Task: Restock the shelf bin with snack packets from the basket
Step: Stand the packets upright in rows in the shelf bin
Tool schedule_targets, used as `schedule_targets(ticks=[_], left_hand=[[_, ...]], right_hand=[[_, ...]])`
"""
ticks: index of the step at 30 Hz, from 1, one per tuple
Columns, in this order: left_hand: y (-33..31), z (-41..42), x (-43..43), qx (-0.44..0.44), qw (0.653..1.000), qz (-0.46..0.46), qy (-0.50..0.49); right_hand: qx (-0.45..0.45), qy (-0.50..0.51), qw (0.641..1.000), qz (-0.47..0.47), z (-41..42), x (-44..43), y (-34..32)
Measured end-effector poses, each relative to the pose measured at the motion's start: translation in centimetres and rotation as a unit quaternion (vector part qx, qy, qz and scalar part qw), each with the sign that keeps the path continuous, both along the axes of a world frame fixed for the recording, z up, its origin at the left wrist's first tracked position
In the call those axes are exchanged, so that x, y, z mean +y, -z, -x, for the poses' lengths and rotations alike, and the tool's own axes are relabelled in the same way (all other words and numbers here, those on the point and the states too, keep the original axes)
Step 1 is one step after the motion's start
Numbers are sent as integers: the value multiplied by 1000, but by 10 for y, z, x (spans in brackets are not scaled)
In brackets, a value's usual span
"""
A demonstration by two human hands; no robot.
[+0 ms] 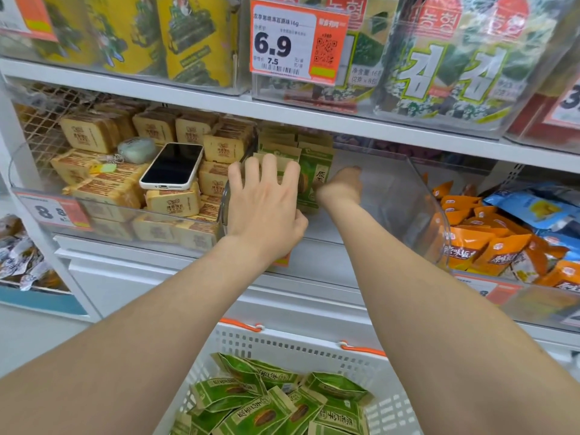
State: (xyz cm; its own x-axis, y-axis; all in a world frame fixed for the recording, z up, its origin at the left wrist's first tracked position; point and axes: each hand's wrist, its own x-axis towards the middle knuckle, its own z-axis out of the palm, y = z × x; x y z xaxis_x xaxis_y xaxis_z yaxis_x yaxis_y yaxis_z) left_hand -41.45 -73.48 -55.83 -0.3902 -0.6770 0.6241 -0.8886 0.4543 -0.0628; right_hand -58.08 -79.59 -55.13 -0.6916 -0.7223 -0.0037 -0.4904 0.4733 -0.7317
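Note:
A clear plastic shelf bin (pixel 408 196) on the middle shelf holds a row of green snack packets (pixel 315 180) standing upright at its left side. My left hand (pixel 266 202) lies over the front of that row, fingers spread and fairly straight, thumb tucked low against the packets. My right hand (pixel 343 185) reaches into the bin just right of the row, blurred, its fingers hidden behind the hand. Below, a white perforated basket (pixel 301 350) with orange handle clips holds several more green snack packets (pixel 276 406).
The bin's right part holds nothing. A neighbouring bin on the left holds tan packets (pixel 175 199) with a white phone (pixel 172 166) lying on top. Orange and blue bags (pixel 489 243) fill the bin on the right. Seaweed packs and a 6.9 price tag (pixel 298 42) sit on the shelf above.

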Motion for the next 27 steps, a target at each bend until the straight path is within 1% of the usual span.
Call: schedule_targets(ticks=[3, 6, 8, 9, 11, 12, 13, 14, 15, 17, 18, 19, 20, 21, 23, 24, 25, 27], left_hand=[[-5, 1, 6, 28, 999, -8, -18], [-11, 3, 13, 47, 999, -12, -11], [-15, 4, 22, 62, 998, 11, 10], [-17, 5, 26, 69, 997, 30, 29], [-20, 3, 36, 72, 992, 68, 73], [-21, 2, 42, 76, 990, 75, 97], [-21, 1, 48, 85, 988, 61, 114], [-20, 0, 54, 95, 988, 25, 120], [-17, -1, 60, 107, 988, -35, 110], [-8, -6, 68, 117, 972, -199, 53], [0, -9, 70, 93, 957, -274, 26], [7, -12, 74, 44, 946, -321, 16], [16, -15, 78, -17, 937, -349, 18], [24, -18, 83, -79, 927, -367, 19], [43, -23, 95, -179, 896, -404, 26], [51, -26, 100, -218, 878, -425, 35], [60, -30, 104, -251, 858, -446, 46], [75, -36, 112, -303, 821, -478, 79]], right_hand=[[-31, 3, 999, -21, 2, 11, -3], [-7, -29, 1000, 0, 0, 35, -11], [54, -88, 993, 58, -6, 56, -17], [97, -125, 983, 91, -9, 68, -19], [197, -185, 952, 144, -15, 93, -21], [251, -203, 931, 168, -16, 106, -20], [305, -213, 908, 194, -17, 119, -19], [355, -220, 882, 219, -18, 132, -15], [393, -228, 856, 247, -18, 142, -10], [425, -252, 815, 301, -16, 159, 8], [424, -273, 806, 310, -15, 165, 20], [422, -294, 803, 302, -15, 172, 31], [423, -315, 803, 276, -16, 178, 42], [426, -342, 808, 220, -18, 185, 53], [414, -404, 815, 34, -22, 197, 75], [398, -436, 805, -55, -25, 203, 86], [383, -463, 790, -121, -28, 209, 98], [365, -500, 755, -215, -36, 222, 124]])
